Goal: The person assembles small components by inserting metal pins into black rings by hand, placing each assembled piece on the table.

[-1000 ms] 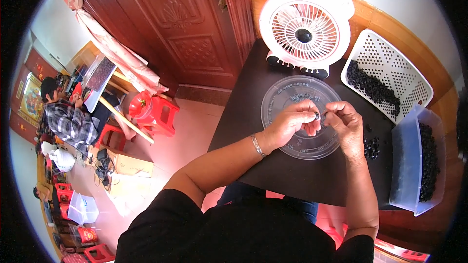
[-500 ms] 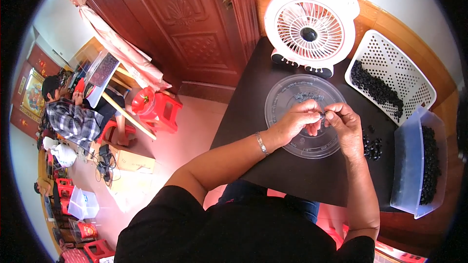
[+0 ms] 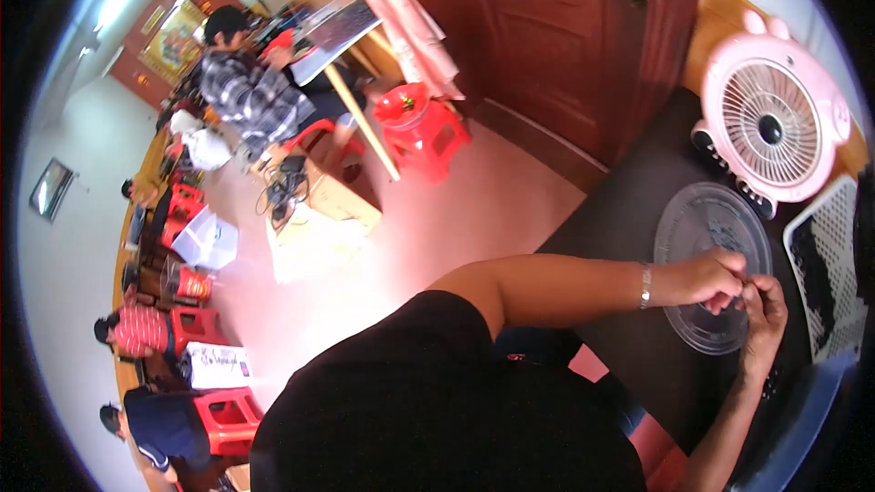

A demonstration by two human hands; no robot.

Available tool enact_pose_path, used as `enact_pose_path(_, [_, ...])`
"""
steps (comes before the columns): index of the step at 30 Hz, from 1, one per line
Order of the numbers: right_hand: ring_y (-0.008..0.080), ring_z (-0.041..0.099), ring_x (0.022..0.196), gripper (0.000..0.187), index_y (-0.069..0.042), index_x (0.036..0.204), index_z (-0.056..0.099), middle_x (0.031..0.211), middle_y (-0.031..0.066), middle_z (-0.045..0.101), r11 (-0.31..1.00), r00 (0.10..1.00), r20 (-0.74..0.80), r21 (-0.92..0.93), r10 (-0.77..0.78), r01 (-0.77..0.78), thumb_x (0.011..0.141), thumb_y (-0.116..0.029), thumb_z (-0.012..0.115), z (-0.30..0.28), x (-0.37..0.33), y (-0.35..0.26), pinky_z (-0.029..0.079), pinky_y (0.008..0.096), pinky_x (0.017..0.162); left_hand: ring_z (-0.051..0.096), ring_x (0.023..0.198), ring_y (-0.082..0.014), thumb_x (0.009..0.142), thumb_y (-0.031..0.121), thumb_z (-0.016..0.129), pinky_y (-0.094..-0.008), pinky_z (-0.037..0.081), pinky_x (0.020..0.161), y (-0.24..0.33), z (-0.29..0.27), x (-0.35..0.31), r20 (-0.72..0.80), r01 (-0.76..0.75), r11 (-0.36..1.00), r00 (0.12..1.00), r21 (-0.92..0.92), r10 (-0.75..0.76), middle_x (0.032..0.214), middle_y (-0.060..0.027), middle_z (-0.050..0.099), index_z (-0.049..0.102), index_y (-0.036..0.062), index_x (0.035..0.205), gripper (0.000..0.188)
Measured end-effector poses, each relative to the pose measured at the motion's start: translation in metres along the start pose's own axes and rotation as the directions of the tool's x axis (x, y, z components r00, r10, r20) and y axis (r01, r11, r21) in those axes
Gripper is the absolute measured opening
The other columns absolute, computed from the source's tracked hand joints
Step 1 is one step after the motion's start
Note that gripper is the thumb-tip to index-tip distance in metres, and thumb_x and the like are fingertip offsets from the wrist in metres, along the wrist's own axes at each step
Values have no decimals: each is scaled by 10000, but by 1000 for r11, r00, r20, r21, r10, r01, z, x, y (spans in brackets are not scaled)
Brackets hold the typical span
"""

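Note:
Over a round clear plastic tray, my left hand and my right hand meet at their fingertips. Both are closed in a pinch on a small dark part, mostly hidden by the fingers now and plainer in the earlier head picture. Small bluish, see-through pieces lie in the far part of the tray. Beside my right wrist, loose black pieces are scattered on the dark table.
A pink fan stands at the table's back. To the right are a white perforated basket with black pieces and a translucent blue bin. Leftward, a person in plaid sits near a red stool and a cardboard box.
The view has swung left, so table and hands now appear farther right and more of the room shows. My hands stay pinched together over the tray.

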State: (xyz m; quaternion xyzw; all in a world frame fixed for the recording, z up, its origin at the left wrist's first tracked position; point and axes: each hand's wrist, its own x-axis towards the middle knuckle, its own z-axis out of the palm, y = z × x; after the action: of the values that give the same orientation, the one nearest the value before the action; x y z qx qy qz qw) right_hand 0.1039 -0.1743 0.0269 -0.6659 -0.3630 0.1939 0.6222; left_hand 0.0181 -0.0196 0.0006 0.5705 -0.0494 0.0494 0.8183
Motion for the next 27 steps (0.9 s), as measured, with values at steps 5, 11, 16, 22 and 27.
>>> enact_pose_path(5, [78, 490, 746, 129, -22, 934, 592, 844, -8, 548, 998, 999, -16, -50, -45, 44, 883, -132, 635, 0, 2, 12, 390, 220, 683, 580, 514, -161, 826, 146, 537, -264, 434, 453, -9, -4, 0, -47, -3, 999, 999, -43, 1, 624, -86, 574, 517, -14, 823, 161])
enact_pose_path(11, [115, 544, 822, 198, 6, 1017, 572, 916, 25, 562, 934, 979, -38, -309, -200, 178, 837, -16, 652, 31, -3, -9, 455, 268, 749, 561, 523, -161, 824, 147, 540, -265, 451, 475, -19, -10, 6, -162, 10, 985, 986, -173, -38, 657, -75, 563, 521, 5, 860, 147])
enact_pose_path(16, [129, 556, 800, 226, 2, 988, 576, 887, 51, 569, 806, 951, -91, -559, -295, 197, 785, 0, 674, 24, -5, -1, 466, 276, 724, 569, 599, -154, 823, 156, 545, -272, 461, 524, -19, 4, 7, -148, -2, 993, 989, -115, -15, 719, -69, 567, 515, 29, 886, 145])
enact_pose_path(22, [163, 578, 848, 261, -18, 949, 596, 914, 61, 598, 842, 897, -133, -423, -423, 334, 715, 68, 672, 32, -1, 1, 469, 276, 754, 560, 658, -129, 862, 171, 514, -262, 457, 587, -4, -1, -7, -94, -71, 994, 994, -77, 63, 744, -46, 552, 523, 49, 844, 124])
enact_pose_path(27, [219, 610, 815, 277, -24, 885, 589, 876, 102, 616, 794, 856, -119, -455, -503, 403, 656, 74, 710, 34, -1, -16, 491, 307, 757, 565, 722, -125, 919, 212, 499, -269, 474, 695, 13, 2, -15, -30, -31, 988, 999, -151, 27, 796, -32, 535, 509, 49, 931, 164])
